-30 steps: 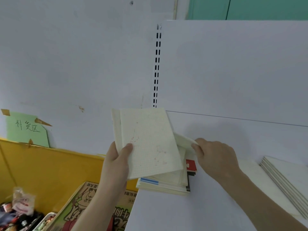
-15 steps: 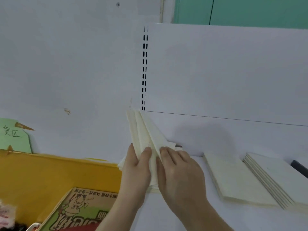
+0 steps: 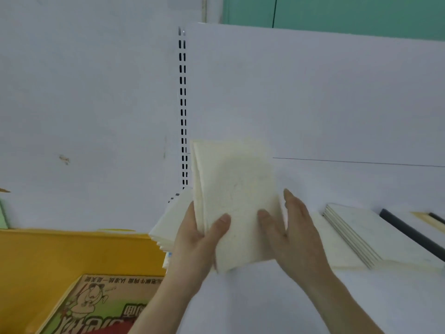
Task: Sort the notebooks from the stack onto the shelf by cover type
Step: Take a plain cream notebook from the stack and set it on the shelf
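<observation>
I hold a cream notebook upright above the white shelf. My left hand grips its lower left edge, thumb across the front cover. My right hand holds the lower right edge, thumb on the cover and fingers behind. Behind my left hand lies the source stack of notebooks, mostly hidden. To the right on the shelf lie a flat cream notebook and a fanned pile of cream notebooks.
A dark-edged notebook lies at the far right of the shelf. Left of the shelf stands a yellow bin holding a printed cardboard box. A slotted upright runs up the white back wall.
The notebook has turned from edge-on to face me, and it sits a little further right. My right hand has shifted from its middle to its right edge.
</observation>
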Demonstrator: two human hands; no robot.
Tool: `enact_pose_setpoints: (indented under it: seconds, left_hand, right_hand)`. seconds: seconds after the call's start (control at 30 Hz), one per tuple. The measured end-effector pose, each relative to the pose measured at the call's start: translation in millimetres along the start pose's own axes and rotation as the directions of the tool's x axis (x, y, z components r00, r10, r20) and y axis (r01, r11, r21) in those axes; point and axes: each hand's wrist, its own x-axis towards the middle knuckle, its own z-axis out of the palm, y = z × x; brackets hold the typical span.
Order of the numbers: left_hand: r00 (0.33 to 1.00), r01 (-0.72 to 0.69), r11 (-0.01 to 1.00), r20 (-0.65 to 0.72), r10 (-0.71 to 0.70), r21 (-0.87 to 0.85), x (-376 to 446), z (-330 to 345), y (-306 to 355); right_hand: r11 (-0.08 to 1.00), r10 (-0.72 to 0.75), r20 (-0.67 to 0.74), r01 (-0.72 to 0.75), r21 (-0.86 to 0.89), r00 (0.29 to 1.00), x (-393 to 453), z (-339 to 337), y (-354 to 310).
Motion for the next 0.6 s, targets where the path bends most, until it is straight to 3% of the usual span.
enact_pose_setpoints:
  seconds: [0.07, 0.13, 0.33, 0.43, 0.6]
  left_hand:
    - [0.999, -0.018, 0.998, 0.051, 0.015, 0.056, -3.1, 5.6, -3.5]
    - [0.996, -0.034, 0.991, 0.081, 0.023, 0.133, -7.0, 12.2, -9.6]
    - [0.986, -0.096, 0.926, 0.166, 0.037, 0.366, -24.0, 24.9, -24.0]
    - [0.994, -0.07, 0.931, 0.099, 0.036, 0.358, -33.5, 36.9, -30.7]
    - [1.0, 0.002, 0.953, -0.007, 0.0, 0.304, -44.0, 54.2, -34.8]
  right_hand:
    - [0.898, 0.125, 0.2, -0.197, 0.394, 0.972, 5.7, -13.4, 5.9]
    - [0.798, 0.094, 0.237, -0.216, 0.563, 0.967, 1.9, -19.8, 11.9]
    - [0.758, 0.132, 0.054, -0.137, 0.638, 0.99, -33.4, -17.7, 37.9]
    - [0.788, 0.14, -0.022, -0.098, 0.608, 0.99, -49.3, -21.2, 46.7]
    - [0.838, 0.113, 0.043, -0.119, 0.533, 0.993, -66.4, -22.6, 57.8]
